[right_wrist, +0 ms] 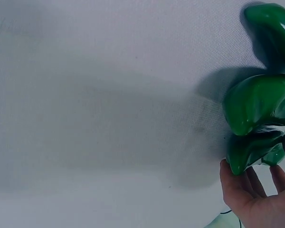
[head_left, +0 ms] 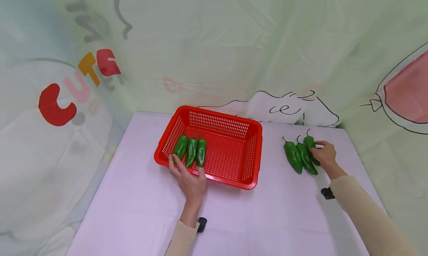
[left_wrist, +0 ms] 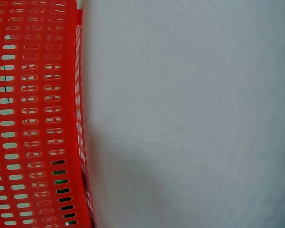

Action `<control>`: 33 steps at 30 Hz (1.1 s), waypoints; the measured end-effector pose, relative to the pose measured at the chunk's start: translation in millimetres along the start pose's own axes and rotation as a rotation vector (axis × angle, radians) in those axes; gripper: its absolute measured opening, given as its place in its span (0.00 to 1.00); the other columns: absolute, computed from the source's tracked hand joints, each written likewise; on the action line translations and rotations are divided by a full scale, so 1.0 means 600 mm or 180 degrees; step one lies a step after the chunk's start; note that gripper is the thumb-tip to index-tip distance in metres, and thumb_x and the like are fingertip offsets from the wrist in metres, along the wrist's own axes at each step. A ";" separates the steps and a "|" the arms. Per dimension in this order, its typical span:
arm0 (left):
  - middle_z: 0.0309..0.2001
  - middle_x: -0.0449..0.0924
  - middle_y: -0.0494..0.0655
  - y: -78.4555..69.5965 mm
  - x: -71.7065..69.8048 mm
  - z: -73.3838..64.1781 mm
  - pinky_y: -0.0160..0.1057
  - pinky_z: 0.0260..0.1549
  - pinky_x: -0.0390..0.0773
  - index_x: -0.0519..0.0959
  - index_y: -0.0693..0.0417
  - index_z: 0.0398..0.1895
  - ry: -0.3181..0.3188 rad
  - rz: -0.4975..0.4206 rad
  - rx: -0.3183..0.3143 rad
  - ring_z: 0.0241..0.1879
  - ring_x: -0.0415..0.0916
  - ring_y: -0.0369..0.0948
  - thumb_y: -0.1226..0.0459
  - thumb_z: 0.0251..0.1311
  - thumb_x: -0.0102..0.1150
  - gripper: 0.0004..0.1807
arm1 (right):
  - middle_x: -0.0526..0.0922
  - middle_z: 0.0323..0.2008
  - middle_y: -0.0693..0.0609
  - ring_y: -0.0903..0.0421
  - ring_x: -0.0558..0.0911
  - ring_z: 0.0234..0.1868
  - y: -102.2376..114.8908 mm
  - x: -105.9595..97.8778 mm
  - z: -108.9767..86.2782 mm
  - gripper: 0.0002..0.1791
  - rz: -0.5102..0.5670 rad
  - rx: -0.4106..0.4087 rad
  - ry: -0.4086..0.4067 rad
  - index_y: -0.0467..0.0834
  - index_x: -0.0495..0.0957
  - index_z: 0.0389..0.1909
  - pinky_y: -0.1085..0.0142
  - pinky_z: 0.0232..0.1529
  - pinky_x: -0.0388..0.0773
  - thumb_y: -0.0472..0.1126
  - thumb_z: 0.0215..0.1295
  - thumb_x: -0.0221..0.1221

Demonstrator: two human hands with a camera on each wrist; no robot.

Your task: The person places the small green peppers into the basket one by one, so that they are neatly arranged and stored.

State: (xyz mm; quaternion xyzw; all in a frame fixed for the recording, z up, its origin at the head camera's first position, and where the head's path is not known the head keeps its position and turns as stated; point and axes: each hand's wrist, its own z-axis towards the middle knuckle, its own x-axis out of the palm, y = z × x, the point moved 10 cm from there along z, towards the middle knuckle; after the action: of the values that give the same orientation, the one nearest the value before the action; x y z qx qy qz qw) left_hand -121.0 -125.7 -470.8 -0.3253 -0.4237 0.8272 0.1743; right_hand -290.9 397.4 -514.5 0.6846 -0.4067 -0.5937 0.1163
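One green pepper (head_left: 308,141) is pinched by the fingers of your right hand (head_left: 324,155), two other peppers (head_left: 293,157) beside it toward 8 o'clock on the worktop (head_left: 267,219). At 9 o'clock, a red basket (head_left: 230,181) holds three more peppers (head_left: 191,152); your left hand (head_left: 190,181), fingers spread, touches its 7 o'clock rim.

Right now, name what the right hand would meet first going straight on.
Beyond the pinched pepper, the right hand would probably meet the middle pepper beside it first; depth is unclear.

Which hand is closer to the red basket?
Left. The left hand is at the near rim of the red basket; the right hand is well off to its right, holding the rightmost green pepper.
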 end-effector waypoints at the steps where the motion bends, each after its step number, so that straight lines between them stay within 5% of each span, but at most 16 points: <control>1: 0.74 0.42 0.56 0.000 0.000 0.000 0.55 0.53 0.74 0.46 0.59 0.78 -0.0002 0.0002 -0.0001 0.71 0.48 0.56 0.64 0.51 0.60 0.51 | 0.67 0.61 0.24 0.33 0.72 0.59 0.000 0.000 -0.001 0.31 0.0001 0.0012 0.0004 0.27 0.62 0.68 0.49 0.54 0.74 0.38 0.66 0.53; 9: 0.75 0.42 0.56 0.001 -0.001 0.001 0.55 0.54 0.73 0.46 0.59 0.78 0.0004 -0.0021 -0.0032 0.72 0.48 0.54 0.64 0.52 0.60 0.51 | 0.66 0.62 0.23 0.32 0.72 0.60 0.001 -0.003 -0.002 0.30 -0.0002 -0.0026 0.0014 0.26 0.62 0.67 0.47 0.54 0.74 0.37 0.67 0.50; 17: 0.74 0.43 0.58 0.001 -0.001 0.002 0.54 0.54 0.74 0.46 0.59 0.78 0.0014 -0.0043 -0.0039 0.72 0.48 0.53 0.65 0.51 0.61 0.51 | 0.71 0.59 0.24 0.34 0.74 0.57 -0.004 -0.007 0.000 0.29 -0.0011 -0.0036 -0.0045 0.26 0.64 0.66 0.61 0.40 0.76 0.36 0.66 0.51; 26: 0.74 0.44 0.58 0.002 -0.001 0.002 0.55 0.54 0.74 0.46 0.59 0.78 -0.0004 -0.0042 -0.0031 0.71 0.50 0.56 0.64 0.51 0.60 0.51 | 0.71 0.60 0.25 0.35 0.74 0.57 -0.009 -0.006 0.002 0.29 0.0006 0.0087 -0.0103 0.26 0.65 0.66 0.60 0.41 0.76 0.37 0.67 0.54; 33: 0.74 0.45 0.60 0.003 0.000 0.001 0.54 0.53 0.75 0.47 0.58 0.78 -0.0005 -0.0035 -0.0037 0.71 0.50 0.55 0.64 0.51 0.60 0.51 | 0.70 0.60 0.24 0.36 0.75 0.56 -0.014 -0.008 0.004 0.30 0.0080 0.0139 -0.0095 0.26 0.64 0.67 0.72 0.30 0.72 0.37 0.67 0.54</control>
State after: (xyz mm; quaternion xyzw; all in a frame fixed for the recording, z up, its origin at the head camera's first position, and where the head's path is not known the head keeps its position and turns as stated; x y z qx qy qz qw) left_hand -121.5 -127.3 -472.3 -0.3234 -0.4304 0.8240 0.1766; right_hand -289.3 406.5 -517.1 0.6728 -0.4298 -0.5933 0.1027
